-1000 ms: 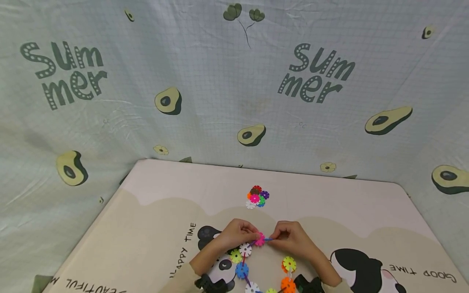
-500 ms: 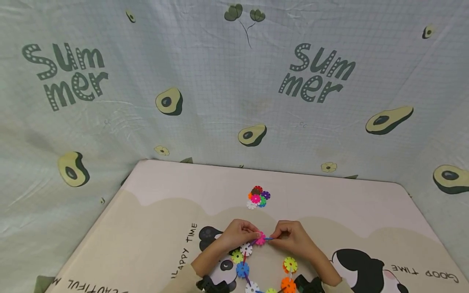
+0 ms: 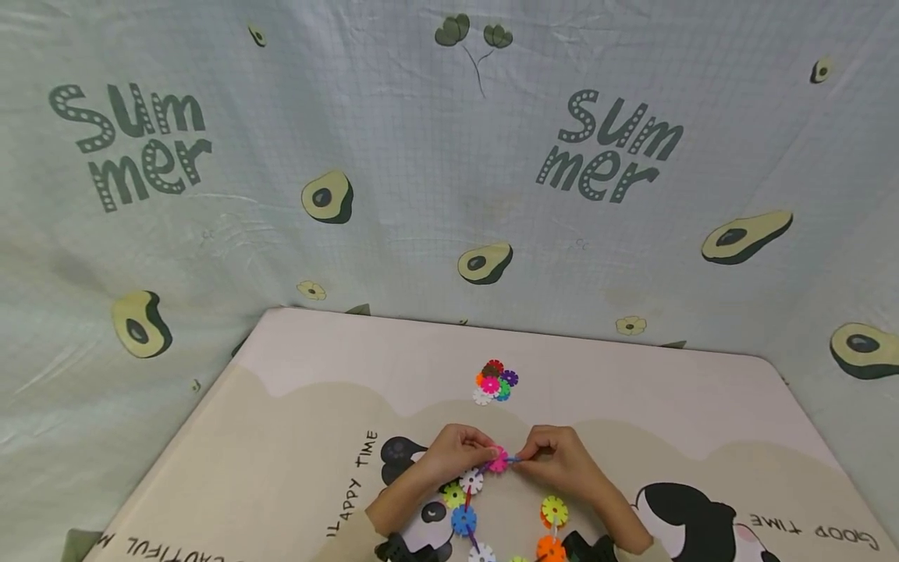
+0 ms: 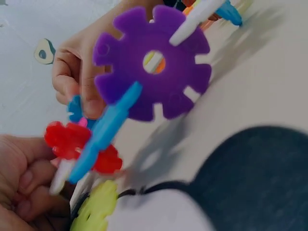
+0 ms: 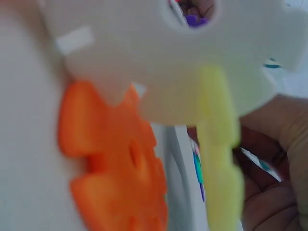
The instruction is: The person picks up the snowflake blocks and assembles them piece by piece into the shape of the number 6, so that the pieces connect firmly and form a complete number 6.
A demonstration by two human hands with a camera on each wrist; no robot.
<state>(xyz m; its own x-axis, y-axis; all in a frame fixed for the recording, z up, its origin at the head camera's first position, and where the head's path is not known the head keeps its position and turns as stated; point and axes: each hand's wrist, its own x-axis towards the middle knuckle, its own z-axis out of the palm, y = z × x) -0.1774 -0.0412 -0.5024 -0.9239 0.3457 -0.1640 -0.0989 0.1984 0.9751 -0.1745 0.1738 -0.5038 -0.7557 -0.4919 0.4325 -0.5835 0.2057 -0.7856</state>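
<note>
In the head view my left hand [image 3: 456, 454] pinches a pink notched disc [image 3: 499, 459] at the end of a chain of interlocking plastic discs. Opposite it, my right hand [image 3: 562, 462] pinches a blue disc [image 3: 513, 459], seen edge-on, that meets the pink one's right side. A white disc [image 3: 471, 480] and a blue one [image 3: 463, 519] follow down the chain's left side. Close up in the left wrist view are a purple disc [image 4: 120, 62], an edge-on blue disc [image 4: 106, 130] and a red one [image 4: 67, 139]. My fingers partly hide the joint.
A yellow disc [image 3: 555, 510] and an orange disc [image 3: 551, 548] form the chain's right side, near my right wrist. Farther back lies a small pile of loose coloured discs [image 3: 490, 385]. The table mat [image 3: 309, 437] ends at a patterned cloth [image 3: 393, 234].
Both hands keep nearly the same place and grip on the pink and blue discs. The head view has shifted very slightly.
</note>
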